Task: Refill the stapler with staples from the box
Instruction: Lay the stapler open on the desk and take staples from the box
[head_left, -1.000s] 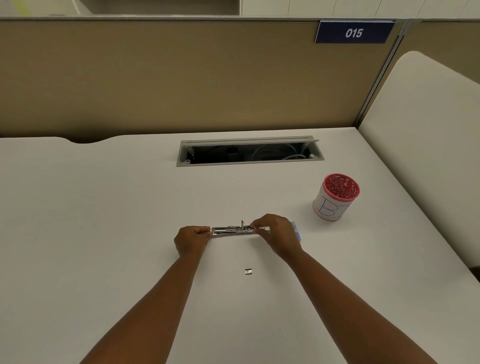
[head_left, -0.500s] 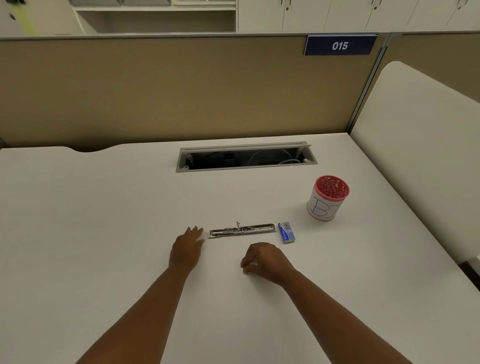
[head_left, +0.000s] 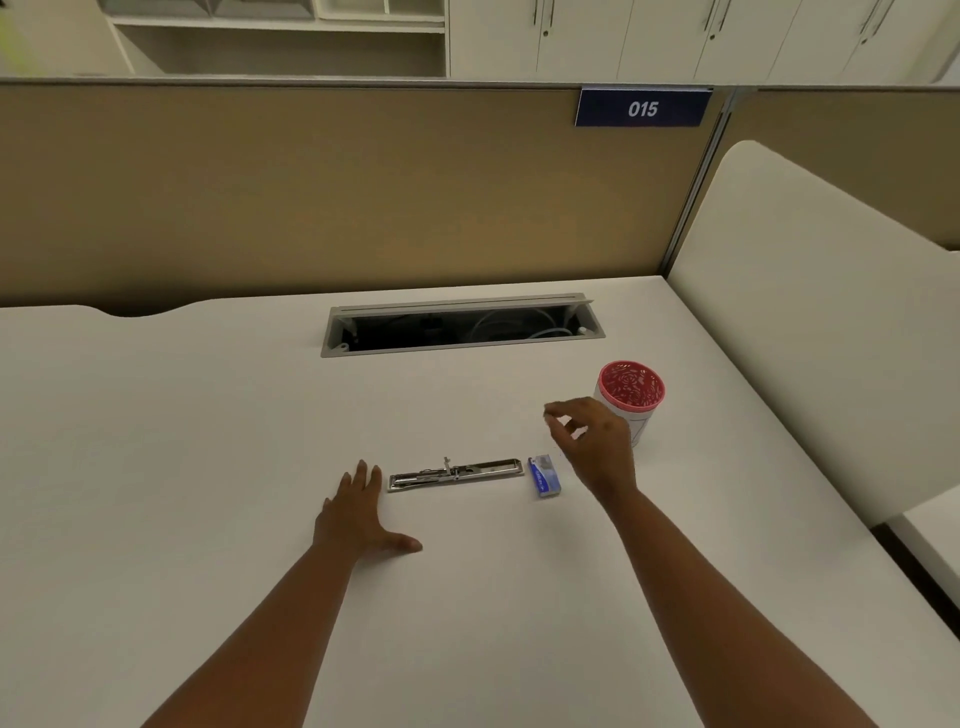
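Observation:
The metal stapler (head_left: 455, 474) lies opened out flat on the white desk (head_left: 182, 441), long side left to right. A small blue staple box (head_left: 544, 476) rests just right of it. My left hand (head_left: 363, 514) lies flat on the desk, fingers spread, fingertips close to the stapler's left end without touching it. My right hand (head_left: 592, 441) hovers above the desk, right of and beyond the box. Its thumb and forefinger are pinched around something tiny and pale, which looks like a short staple strip.
A white cup with a red patterned rim (head_left: 631, 397) stands just behind my right hand. An open cable hatch (head_left: 462, 325) is sunk into the desk further back. A tan partition closes the rear, and a white divider panel (head_left: 810, 312) rises on the right.
My right hand came off the stapler, dropped onto the small staple strip near the front, then rose toward the cup; the strip is gone from the desk. My left hand let go and flattened.

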